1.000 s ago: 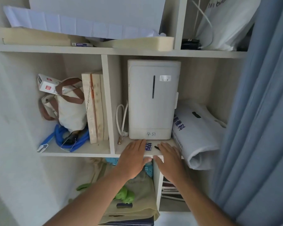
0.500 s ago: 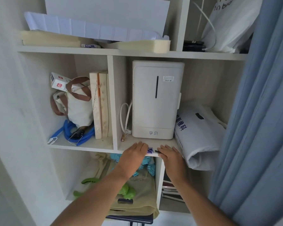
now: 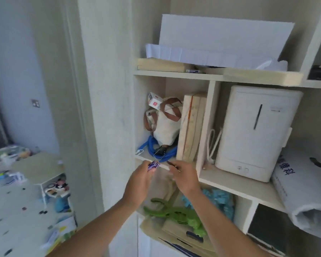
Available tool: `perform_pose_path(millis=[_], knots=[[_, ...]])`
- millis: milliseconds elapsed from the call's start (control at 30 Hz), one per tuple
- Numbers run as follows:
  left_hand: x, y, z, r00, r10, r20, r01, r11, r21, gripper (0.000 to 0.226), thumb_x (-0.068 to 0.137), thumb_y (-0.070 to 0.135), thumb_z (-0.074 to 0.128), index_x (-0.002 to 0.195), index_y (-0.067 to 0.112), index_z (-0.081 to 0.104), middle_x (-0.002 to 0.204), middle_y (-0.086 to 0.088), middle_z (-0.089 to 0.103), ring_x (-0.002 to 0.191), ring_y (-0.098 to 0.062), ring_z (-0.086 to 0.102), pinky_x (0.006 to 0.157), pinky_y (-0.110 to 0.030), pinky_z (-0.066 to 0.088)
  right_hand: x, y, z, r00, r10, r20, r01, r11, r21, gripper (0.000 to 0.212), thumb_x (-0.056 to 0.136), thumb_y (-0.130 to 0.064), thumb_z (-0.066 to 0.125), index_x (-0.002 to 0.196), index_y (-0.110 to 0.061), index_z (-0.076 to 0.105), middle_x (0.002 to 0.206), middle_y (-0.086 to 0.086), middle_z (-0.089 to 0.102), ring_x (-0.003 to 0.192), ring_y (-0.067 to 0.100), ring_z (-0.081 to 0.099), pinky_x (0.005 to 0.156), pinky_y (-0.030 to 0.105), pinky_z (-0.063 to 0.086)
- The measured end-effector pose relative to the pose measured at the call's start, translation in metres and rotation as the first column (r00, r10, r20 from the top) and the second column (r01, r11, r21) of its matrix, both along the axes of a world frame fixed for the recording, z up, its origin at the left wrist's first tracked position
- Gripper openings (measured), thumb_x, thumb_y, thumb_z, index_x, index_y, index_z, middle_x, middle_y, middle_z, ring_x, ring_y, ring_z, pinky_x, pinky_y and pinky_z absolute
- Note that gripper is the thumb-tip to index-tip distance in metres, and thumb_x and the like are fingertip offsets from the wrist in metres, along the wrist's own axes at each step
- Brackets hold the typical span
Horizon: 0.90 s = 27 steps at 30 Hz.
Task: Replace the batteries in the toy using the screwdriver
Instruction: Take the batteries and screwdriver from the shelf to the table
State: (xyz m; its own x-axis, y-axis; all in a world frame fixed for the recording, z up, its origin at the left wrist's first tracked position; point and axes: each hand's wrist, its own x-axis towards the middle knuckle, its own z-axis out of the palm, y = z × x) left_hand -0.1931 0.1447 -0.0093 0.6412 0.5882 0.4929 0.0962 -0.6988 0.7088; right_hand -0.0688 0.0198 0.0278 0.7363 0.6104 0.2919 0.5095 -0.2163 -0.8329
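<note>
Left hand (image 3: 140, 179) pinches small cylindrical blue-wrapped batteries (image 3: 152, 166); right hand (image 3: 183, 178) holds a thin dark screwdriver (image 3: 172, 165), both grips closed, before the pale shelf edge (image 3: 230, 185).

White shelf unit (image 3: 217, 76): white appliance (image 3: 252, 134) upright in one compartment, white cord (image 3: 212, 143) beside it. Left compartment holds canvas bag (image 3: 165, 125), blue rope (image 3: 161, 151), wooden boards (image 3: 191, 127). Foam slabs (image 3: 161, 64) on top shelf. Green toy lizard (image 3: 176, 216) on shelf below. Cluttered worktop (image 3: 13, 201) far left.
</note>
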Motion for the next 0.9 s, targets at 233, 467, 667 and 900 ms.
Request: perform_pose_path(millis=[233, 467, 667, 900], knots=[[-0.207, 0.135, -0.005, 0.945, 0.322, -0.057, -0.325, 0.945, -0.032, 0.014, 0.104, 0.032, 0.05, 0.11, 0.021, 0.058, 0.091, 0.0, 0.066, 0.081, -0.016, 0.063, 0.075, -0.036, 0.055, -0.163, 0.17, -0.007, 0.884, 0.359, -0.299, -0.353, 0.932, 0.077, 0.022, 0.09, -0.017, 0.064, 0.072, -0.023, 0.075, 0.065, -0.001, 0.067, 0.052, 0.015, 0.052, 0.053, 0.025, 0.04], [-0.411, 0.236, -0.014, 0.828, 0.539, -0.154, -0.551, 0.833, -0.046, 0.018, 0.107, 0.029, 0.047, 0.104, 0.013, 0.056, 0.085, -0.006, 0.065, 0.072, -0.018, 0.056, 0.067, -0.041, 0.049, -0.339, 0.319, -0.018, 0.766, 0.534, -0.356, -0.548, 0.833, 0.071, 0.032, 0.095, -0.008, 0.06, 0.064, -0.018, 0.064, 0.062, 0.008, 0.056, 0.054, 0.018, 0.048, 0.041, 0.017, 0.038], [-0.531, 0.321, -0.017, 0.806, 0.567, -0.171, -0.592, 0.775, -0.22, 0.016, 0.103, 0.024, 0.052, 0.098, 0.011, 0.059, 0.087, -0.016, 0.062, 0.067, -0.016, 0.047, 0.06, -0.033, 0.038, -0.443, 0.417, -0.018, 0.662, 0.589, -0.463, -0.611, 0.782, 0.122, 0.016, 0.094, 0.002, 0.06, 0.081, -0.002, 0.067, 0.053, 0.007, 0.057, 0.036, 0.004, 0.046, 0.039, 0.017, 0.039], [-0.596, 0.404, -0.015, 0.801, 0.597, -0.053, -0.563, 0.719, -0.406, 0.01, 0.1, 0.015, 0.056, 0.093, 0.011, 0.064, 0.08, -0.008, 0.062, 0.062, -0.015, 0.053, 0.05, -0.016, 0.044, -0.5, 0.524, -0.026, 0.596, 0.578, -0.557, -0.625, 0.77, 0.129, 0.029, 0.095, 0.005, 0.056, 0.069, -0.006, 0.061, 0.045, -0.001, 0.048, 0.029, 0.004, 0.036, 0.031, 0.014, 0.027]])
